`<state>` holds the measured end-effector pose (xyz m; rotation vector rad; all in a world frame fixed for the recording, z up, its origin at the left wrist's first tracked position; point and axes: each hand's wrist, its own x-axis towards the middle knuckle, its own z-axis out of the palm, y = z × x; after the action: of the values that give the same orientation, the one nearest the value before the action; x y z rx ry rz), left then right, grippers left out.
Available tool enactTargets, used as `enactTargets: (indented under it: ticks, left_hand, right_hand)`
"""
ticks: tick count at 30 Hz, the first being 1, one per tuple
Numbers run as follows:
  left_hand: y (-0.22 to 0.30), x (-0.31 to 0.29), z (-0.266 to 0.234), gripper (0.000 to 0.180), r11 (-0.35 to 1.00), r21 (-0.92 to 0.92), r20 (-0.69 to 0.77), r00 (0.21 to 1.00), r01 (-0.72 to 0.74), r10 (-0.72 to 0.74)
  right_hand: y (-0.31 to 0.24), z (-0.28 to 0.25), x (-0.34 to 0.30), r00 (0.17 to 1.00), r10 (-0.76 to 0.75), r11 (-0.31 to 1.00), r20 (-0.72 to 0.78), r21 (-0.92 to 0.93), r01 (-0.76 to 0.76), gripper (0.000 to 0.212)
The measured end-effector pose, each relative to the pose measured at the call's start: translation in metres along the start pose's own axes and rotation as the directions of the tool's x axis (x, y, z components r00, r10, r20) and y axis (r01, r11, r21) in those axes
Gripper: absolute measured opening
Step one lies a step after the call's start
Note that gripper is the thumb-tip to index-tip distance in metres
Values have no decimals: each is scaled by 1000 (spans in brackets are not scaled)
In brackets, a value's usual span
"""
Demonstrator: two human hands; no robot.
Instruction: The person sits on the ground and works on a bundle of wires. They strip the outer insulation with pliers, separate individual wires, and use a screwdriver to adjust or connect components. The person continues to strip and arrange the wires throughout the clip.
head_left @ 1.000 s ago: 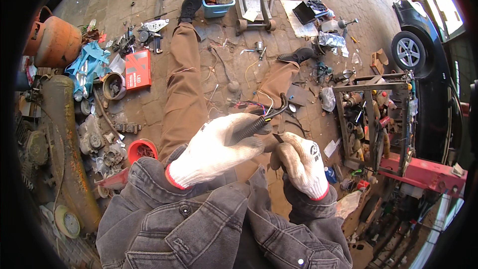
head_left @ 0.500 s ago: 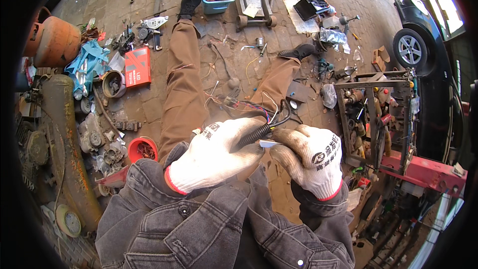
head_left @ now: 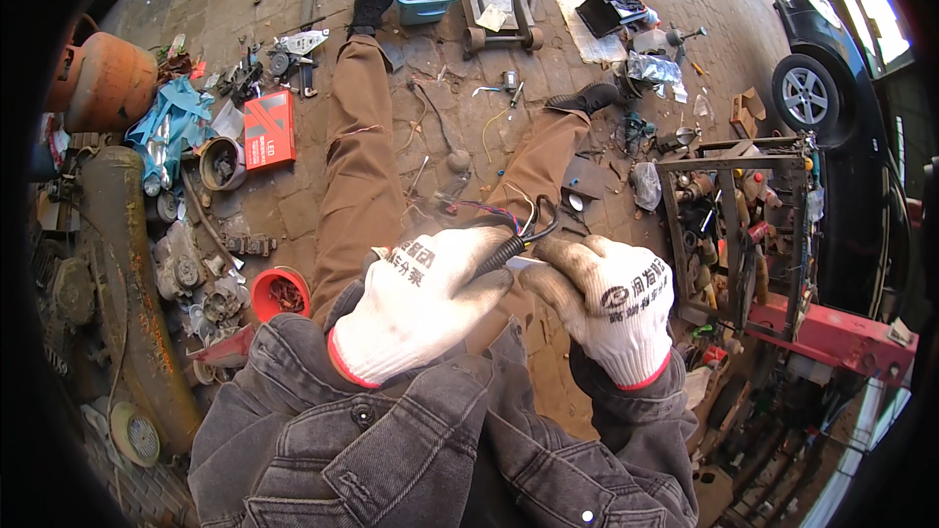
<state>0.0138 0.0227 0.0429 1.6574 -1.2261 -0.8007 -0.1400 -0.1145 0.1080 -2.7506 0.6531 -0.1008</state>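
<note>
My left hand [head_left: 416, 298], in a white knit glove with a red cuff, is closed around a wiring harness in a black corrugated sleeve [head_left: 504, 252]. Beyond the fingers, thin coloured wires [head_left: 479, 207] and a thicker black cable loop [head_left: 550, 220] stick out over the space between my legs. My right hand [head_left: 616, 308], gloved alike with dirty fingertips, is closed right beside the sleeve. A thin whitish flat piece [head_left: 526, 262] shows between its fingers and the harness; its kind and far end are hidden.
On the left are a red box [head_left: 269, 130], a red bucket [head_left: 280, 293] and a rusty gas cylinder [head_left: 112, 81]. A blue basin [head_left: 427, 8] and a floor jack [head_left: 499, 0] stand ahead. To the right are a metal frame [head_left: 729, 166] and a dark car [head_left: 831, 68].
My right hand has moved slightly left, closer to the sleeve, and less of the whitish piece shows. The wires and cable loop have shifted a little; my left hand still grips the harness.
</note>
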Motion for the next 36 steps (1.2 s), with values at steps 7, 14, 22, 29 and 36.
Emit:
enactTargets:
  ticks: [7,14,22,29,36]
  left_hand:
    - [-4,2,3,38,999,3,-36,999,-39,39]
    - [-1,1,-4,39,976,-158,88,987,150,-138]
    - [-9,7,7,37,930,-339,154,983,145,-98]
    - [-15,7,18,30,987,-158,-80,997,-28,16]
    - [-21,15,25,28,848,-525,-99,985,69,-141]
  right_hand:
    - [17,13,-7,998,43,999,-39,16,-43,26]
    - [46,1,-11,834,487,826,-259,447,-343,21]
    - [17,60,-33,873,332,31,357,921,-388,48]
    - [14,86,-24,981,76,-835,178,549,-34,35]
    - [-3,88,-19,908,400,-200,122,979,-43,32]
